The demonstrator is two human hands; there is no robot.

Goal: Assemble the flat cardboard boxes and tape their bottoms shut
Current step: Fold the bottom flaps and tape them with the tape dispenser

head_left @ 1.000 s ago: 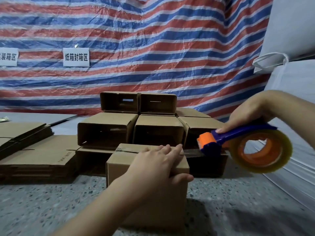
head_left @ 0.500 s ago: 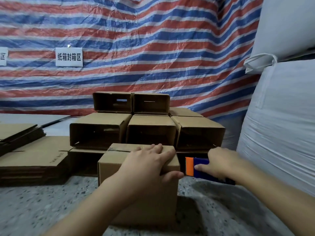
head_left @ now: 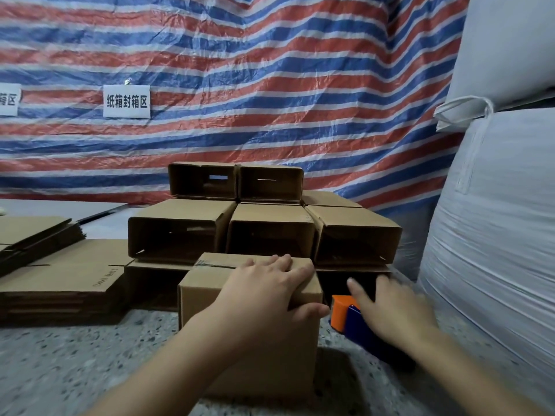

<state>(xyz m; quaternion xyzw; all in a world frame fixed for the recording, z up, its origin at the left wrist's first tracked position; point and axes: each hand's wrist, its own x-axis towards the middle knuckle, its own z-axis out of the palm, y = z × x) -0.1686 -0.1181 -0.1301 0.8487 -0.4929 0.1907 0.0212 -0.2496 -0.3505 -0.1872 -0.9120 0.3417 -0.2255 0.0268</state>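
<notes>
A small assembled cardboard box (head_left: 249, 355) stands on the speckled surface in front of me, with a strip of tape along its top seam (head_left: 210, 263). My left hand (head_left: 270, 292) presses flat on the box top, the thumb lying down its right side. To the right of the box a tape dispenser (head_left: 342, 315) with an orange head and a blue handle lies on the surface. My right hand (head_left: 390, 310) hovers over its handle with the fingers spread; part of the dispenser is hidden beneath it.
Several open assembled boxes (head_left: 180, 229) are stacked on their sides right behind. A pile of flat cardboard blanks (head_left: 60, 277) lies to the left. Big white woven sacks (head_left: 495, 235) wall off the right, and a striped tarp (head_left: 270, 85) hangs behind.
My right hand brought the tape dispenser down from beside the box top to the surface at the box's right and opened its fingers over it. My left hand stayed on the box.
</notes>
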